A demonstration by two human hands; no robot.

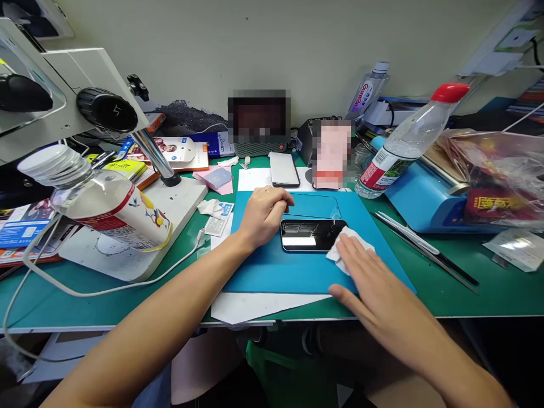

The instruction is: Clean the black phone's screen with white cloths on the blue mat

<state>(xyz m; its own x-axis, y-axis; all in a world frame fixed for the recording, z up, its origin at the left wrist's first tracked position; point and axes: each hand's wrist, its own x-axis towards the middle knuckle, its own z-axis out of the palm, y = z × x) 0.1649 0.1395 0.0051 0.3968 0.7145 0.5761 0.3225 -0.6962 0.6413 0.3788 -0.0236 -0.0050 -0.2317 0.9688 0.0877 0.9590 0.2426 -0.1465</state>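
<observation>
A smartphone (pixel 313 236) with a dark, glossy screen lies face up and crosswise on a blue mat (pixel 272 275). My left hand (pixel 267 214) is closed at the phone's upper left corner. Its fingers curl under, so whatever they may hold is hidden. At the phone's right end, my right hand (pixel 361 263) lies flat on a crumpled white wipe (pixel 366 245), fingers stretched out and thumb apart. The wipe covers part of that end. Just behind the phone, a clear black-edged screen protector (pixel 317 205) rests on the mat.
A white microscope stand base (pixel 140 260) and a leaning bottle (pixel 123 212) occupy the left. Tweezers (pixel 425 249) lie right of the mat, near a red-capped bottle (pixel 395 156) and a blue device (pixel 419 195). A white phone-shaped panel (pixel 284 169) lies behind. A white cable (pixel 140 288) crosses the left.
</observation>
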